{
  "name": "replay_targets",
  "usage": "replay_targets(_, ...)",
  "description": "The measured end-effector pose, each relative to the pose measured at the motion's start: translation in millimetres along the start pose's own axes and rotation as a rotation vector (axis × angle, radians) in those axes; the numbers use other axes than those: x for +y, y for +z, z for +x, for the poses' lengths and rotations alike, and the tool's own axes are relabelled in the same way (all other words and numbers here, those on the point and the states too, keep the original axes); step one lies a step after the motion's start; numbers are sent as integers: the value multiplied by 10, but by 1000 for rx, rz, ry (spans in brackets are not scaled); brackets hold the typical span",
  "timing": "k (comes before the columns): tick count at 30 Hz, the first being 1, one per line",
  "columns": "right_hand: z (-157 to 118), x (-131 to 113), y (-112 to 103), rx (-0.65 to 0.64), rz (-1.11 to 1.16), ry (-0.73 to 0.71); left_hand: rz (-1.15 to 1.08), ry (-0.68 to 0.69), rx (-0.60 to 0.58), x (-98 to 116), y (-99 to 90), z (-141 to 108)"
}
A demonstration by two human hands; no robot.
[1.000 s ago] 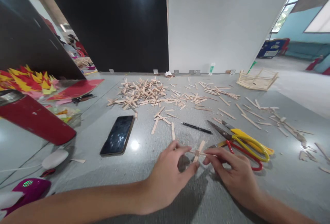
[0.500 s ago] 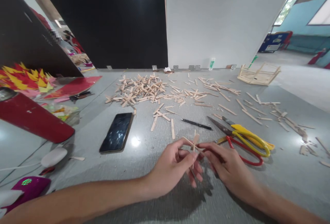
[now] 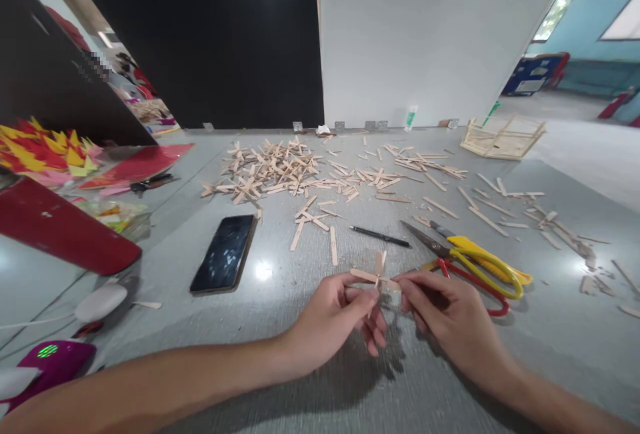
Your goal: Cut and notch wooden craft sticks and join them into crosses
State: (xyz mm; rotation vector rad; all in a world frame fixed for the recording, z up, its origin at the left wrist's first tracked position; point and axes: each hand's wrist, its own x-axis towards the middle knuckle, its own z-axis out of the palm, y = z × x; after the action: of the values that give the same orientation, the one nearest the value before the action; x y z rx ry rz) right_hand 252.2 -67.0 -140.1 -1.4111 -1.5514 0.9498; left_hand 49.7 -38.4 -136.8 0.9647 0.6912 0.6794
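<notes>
Just above the table, a small cross of wooden craft sticks (image 3: 379,277) is held between both hands. My left hand (image 3: 345,307) pinches its lower stick with thumb and forefinger, the other fingers curling beneath. At the cross's right end, my right hand (image 3: 445,307) grips the flat stick between thumb and fingertips. Scissors (image 3: 450,254) with one yellow and one red handle lie beside my right hand, against a yellow-handled cutter (image 3: 480,257). A black pen (image 3: 380,237) and a single craft stick (image 3: 334,246) lie beyond the hands.
A heap of craft sticks (image 3: 273,167) spreads across the back. At left are a phone (image 3: 223,254), a red tumbler (image 3: 65,224) and a white mouse (image 3: 101,302). A stick frame (image 3: 503,141) stands at the far right, near a small tube (image 3: 411,118).
The stick cross has turned in my fingers, so its flat faces now show more. My right hand has shifted slightly right along the stick. The view has moved a little.
</notes>
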Motion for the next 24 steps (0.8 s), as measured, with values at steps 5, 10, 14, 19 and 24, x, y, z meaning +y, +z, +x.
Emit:
replay_targets(5,14,-2,-24,94,-196,-224,-24,-13,-5,-15,-34,16)
replay_targets(10,-8,-8,-37,102,-297,-436,-66,-25,-33,-25,-38,19)
replay_targets(14,-14,-22,-21,134,-298,-511,-68,-4,-6,-34,-25,5)
replay_targets(19,5,-43,-10,162,-288,-483,-45,17,-15,-34,-26,-2)
replay_targets(24,-17,-26,-24,195,-316,-545,-38,35,-20,-27,-33,1)
